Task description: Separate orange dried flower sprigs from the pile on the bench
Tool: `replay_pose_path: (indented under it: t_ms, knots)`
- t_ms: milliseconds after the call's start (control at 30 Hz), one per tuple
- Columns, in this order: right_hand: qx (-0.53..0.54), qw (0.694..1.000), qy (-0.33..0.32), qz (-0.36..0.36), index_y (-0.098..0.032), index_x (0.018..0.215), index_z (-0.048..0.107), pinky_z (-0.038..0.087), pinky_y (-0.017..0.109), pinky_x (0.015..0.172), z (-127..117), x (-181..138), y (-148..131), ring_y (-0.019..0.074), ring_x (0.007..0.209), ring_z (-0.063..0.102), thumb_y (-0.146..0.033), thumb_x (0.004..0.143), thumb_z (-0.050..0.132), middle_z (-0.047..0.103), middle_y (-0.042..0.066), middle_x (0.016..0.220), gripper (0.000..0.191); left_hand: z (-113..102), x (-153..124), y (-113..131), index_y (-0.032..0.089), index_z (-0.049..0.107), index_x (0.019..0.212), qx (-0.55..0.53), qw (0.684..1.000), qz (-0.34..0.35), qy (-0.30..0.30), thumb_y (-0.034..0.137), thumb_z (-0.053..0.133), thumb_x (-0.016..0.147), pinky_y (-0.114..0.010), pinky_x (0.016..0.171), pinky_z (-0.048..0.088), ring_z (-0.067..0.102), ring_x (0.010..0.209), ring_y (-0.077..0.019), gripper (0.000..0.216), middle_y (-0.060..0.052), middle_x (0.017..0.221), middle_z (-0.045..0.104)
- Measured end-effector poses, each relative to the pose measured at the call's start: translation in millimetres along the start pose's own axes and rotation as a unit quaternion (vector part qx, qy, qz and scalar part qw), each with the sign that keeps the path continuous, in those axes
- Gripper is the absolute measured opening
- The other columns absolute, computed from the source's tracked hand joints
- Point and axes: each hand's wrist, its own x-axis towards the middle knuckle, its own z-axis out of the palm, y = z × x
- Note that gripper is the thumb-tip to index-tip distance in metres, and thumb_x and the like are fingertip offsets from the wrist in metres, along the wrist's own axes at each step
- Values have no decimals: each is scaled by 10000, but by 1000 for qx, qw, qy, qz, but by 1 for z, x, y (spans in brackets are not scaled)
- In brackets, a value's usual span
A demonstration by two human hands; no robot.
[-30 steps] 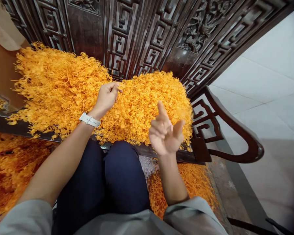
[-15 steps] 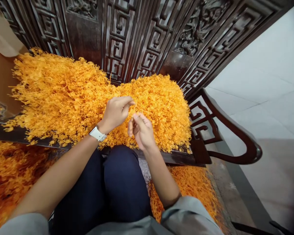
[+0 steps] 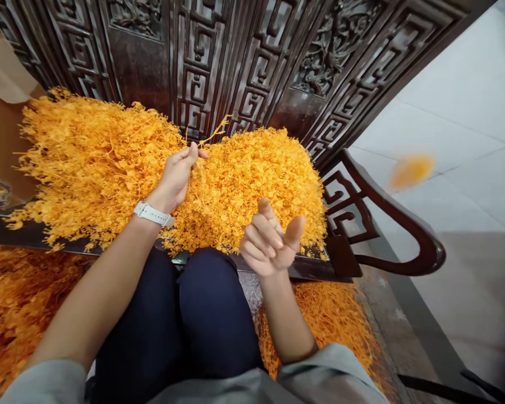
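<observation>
Between finger and thumb, my left hand [image 3: 177,174] pinches a thin orange sprig [image 3: 214,132] that points up and right over the heap. My right hand [image 3: 271,238] is apart from it, palm turned up, thumb and forefinger stretched out and the other fingers curled, holding nothing. A big heap of fluffy orange-yellow sprigs [image 3: 105,163] spreads across the dark wooden bench behind both hands. To the right, a blurred orange piece [image 3: 412,171] hangs in the air above the floor, apart from either hand.
The carved bench back [image 3: 147,73] rises behind the heap, and a curved armrest [image 3: 421,258] juts out at right. A brown cardboard piece [image 3: 4,129] stands at left. More orange strands lie below at left [image 3: 25,303] and right [image 3: 336,314]. Pale floor tiles [image 3: 467,123] show at right.
My hands have moved apart from being close together. The left went up and left with the sprig; the right went right and opened. A blurred orange piece now appears in the air at right.
</observation>
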Motion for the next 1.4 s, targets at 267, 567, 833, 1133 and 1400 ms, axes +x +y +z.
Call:
replay_pose_path:
  t_ms: [267, 567, 833, 1133, 1400]
  knots:
    - [-519, 801, 284, 86, -257, 1153, 707, 383, 282, 589, -37, 17, 13, 104, 626, 473, -447, 910, 790, 616, -22, 828, 320, 21, -27, 16, 179, 743, 813, -81, 981, -52, -169, 384, 629, 1022, -287, 778, 488, 591, 739, -127, 314, -55, 860, 686]
    - [-517, 815, 253, 73, -243, 966, 749, 347, 299, 613, -76, 22, 16, 109, 622, 439, -441, 959, 737, 589, -25, 780, 198, 29, -35, 19, 172, 721, 753, -21, 983, -53, -177, 389, 662, 1015, -249, 547, 327, 399, 520, -86, 345, 23, 560, 452]
    - [-593, 758, 271, -22, -303, 1007, 818, 471, 365, 792, -69, 23, 15, 174, 793, 641, -367, 1018, 663, 731, -3, 838, 168, 30, -37, 29, 190, 609, 766, -119, 946, -220, -205, 450, 618, 1031, -198, 432, 227, 207, 435, -48, 371, 72, 574, 251]
    - [-604, 741, 292, 1, -232, 962, 753, 488, 359, 820, -87, 28, 25, 182, 854, 652, -332, 1006, 650, 749, 30, 931, 150, 36, -38, 29, 184, 625, 809, -165, 914, -305, -210, 535, 648, 991, -219, 405, 168, 155, 417, -35, 396, 68, 594, 289]
    - [-661, 729, 178, 30, -246, 1032, 691, 471, 352, 825, -45, 20, 7, 179, 857, 618, -470, 1050, 594, 699, 30, 935, 245, 34, -32, 16, 196, 619, 824, -133, 950, -222, -173, 484, 590, 1040, -218, 409, 215, 225, 409, -46, 361, 65, 580, 305]
